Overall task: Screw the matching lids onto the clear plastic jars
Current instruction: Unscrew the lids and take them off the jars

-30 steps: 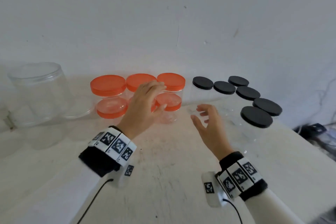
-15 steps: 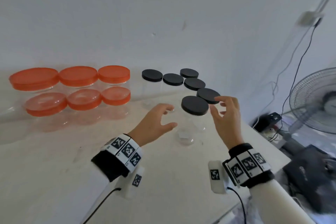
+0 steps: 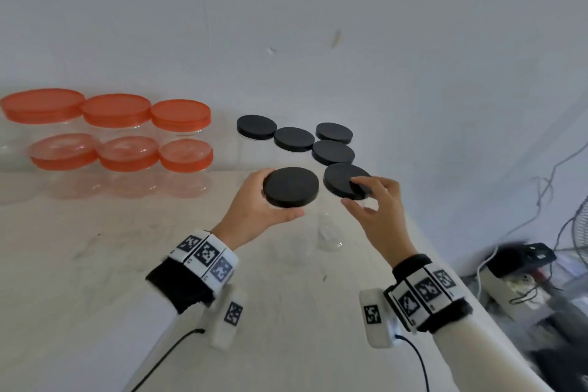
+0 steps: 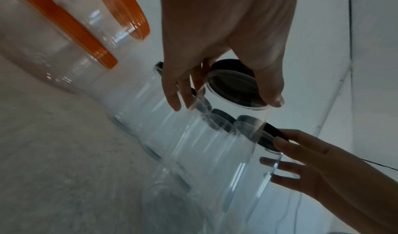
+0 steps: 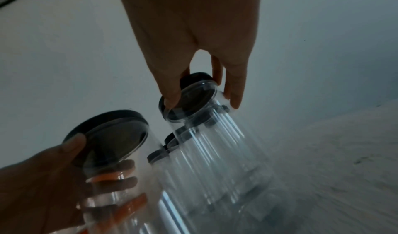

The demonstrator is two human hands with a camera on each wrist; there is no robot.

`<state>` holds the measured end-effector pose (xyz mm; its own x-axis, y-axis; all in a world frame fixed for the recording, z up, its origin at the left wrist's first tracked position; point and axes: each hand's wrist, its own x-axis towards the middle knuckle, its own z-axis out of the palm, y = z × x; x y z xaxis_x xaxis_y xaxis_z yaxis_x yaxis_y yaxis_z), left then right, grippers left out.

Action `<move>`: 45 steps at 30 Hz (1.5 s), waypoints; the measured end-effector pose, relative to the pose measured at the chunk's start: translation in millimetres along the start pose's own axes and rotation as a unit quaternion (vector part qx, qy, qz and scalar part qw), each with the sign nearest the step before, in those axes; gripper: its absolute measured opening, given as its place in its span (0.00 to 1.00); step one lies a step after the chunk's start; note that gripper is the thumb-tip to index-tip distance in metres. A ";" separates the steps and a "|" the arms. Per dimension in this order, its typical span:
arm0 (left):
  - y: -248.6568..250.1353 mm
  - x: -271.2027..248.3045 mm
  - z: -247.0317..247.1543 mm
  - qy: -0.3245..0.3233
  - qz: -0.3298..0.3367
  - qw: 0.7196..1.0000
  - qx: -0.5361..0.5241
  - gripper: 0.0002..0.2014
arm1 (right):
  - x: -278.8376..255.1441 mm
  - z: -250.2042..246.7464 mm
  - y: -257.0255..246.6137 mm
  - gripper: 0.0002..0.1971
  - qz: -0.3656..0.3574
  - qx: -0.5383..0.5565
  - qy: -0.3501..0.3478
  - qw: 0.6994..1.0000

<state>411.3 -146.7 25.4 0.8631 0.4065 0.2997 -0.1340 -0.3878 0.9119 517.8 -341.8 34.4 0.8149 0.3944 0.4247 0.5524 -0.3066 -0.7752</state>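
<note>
Several clear plastic jars with black lids stand at the table's back right. My left hand [image 3: 275, 200] grips the nearest clear jar [image 4: 217, 152] just under its black lid [image 3: 290, 187], thumb on one side and fingers on the other; the lid tips toward me. My right hand [image 3: 355, 193] pinches the rim of the neighbouring jar's black lid [image 3: 342, 178], index finger on top and thumb beneath. In the right wrist view its thumb and fingers [image 5: 234, 94] close around that lid [image 5: 189, 100].
More black-lidded jars [image 3: 332, 152] cluster behind my hands. Orange-lidded jars [image 3: 181, 114] are stacked in two tiers at the back left against the wall. The table edge [image 3: 445, 267] runs close on the right, with cables and a power strip [image 3: 515, 289] beyond it.
The left hand has gone from hovering open to gripping the near black-lidded jar. The right hand has come down onto the neighbouring jar's lid. Earlier still, both hands were by the orange jars.
</note>
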 end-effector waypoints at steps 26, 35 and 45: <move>-51.4 -31.5 -214.4 0.300 -0.094 0.945 0.089 0.48 | 21.6 126.9 -81.0 0.18 -0.125 0.117 -0.372 0.912; -49.9 -26.4 -218.3 0.276 -0.129 0.949 0.075 0.42 | 104.9 109.4 -120.7 0.18 -0.126 -0.013 -0.288 0.949; -55.9 -25.5 -224.6 0.260 -0.152 0.950 0.084 0.46 | 169.6 157.2 -107.9 0.37 -0.057 -0.297 -0.293 0.907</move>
<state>287.5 50.5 29.7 0.4864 0.8576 0.1670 0.2001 -0.2953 0.9342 568.8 -105.7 116.5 0.6096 0.7921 0.0303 0.7662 -0.5790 -0.2788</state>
